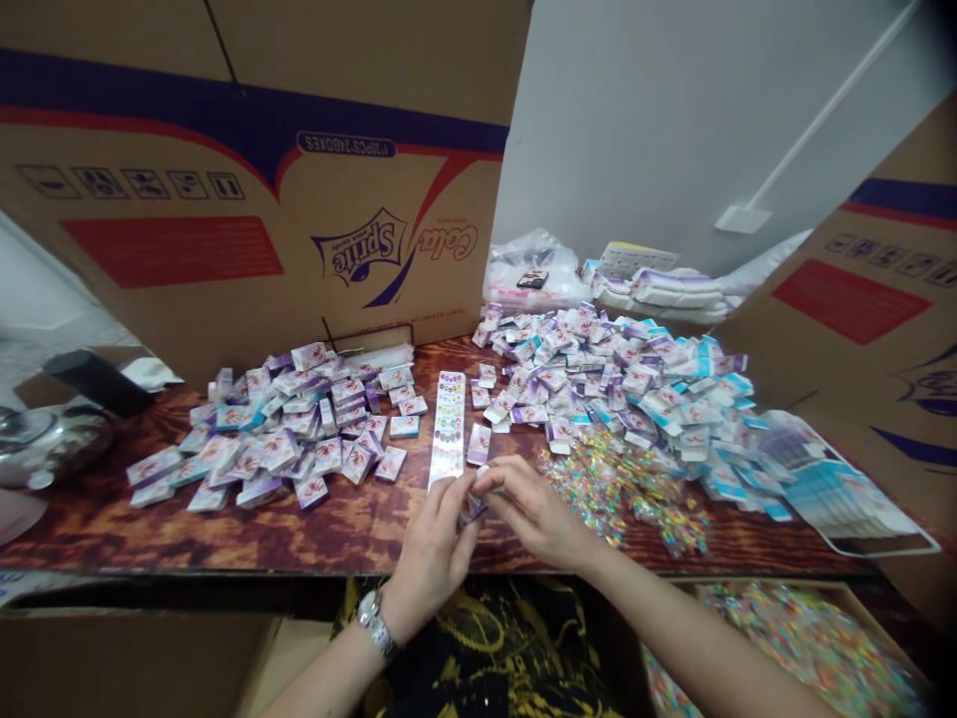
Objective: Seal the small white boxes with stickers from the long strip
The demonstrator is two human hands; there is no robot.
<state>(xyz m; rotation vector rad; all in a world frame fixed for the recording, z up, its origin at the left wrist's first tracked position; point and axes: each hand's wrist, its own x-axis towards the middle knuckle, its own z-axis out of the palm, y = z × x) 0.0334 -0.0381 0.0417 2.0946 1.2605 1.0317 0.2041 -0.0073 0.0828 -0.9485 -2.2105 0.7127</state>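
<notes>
My left hand (438, 543), with a metal watch on its wrist, is closed around a small white-and-purple candy box (473, 511). Most of that box is hidden behind my fingers. My right hand (536, 514) pinches at the upper end of the same box, where a bit of white shows between the fingertips. Just beyond my hands lies a strip of round colourful stickers (450, 414), its near end partly covered by my left hand. Beside the strip lies another small box (479, 445). To the right of my right hand are small clear packets of colourful candy (590, 484).
Small boxes are heaped at left (280, 439) and, in a larger heap (598, 369), at right. A tray of flat cartons (844, 489) lies at far right. Big cardboard cartons (246, 239) stand behind. Below the table edge, an open box holds more candy packets (807, 638).
</notes>
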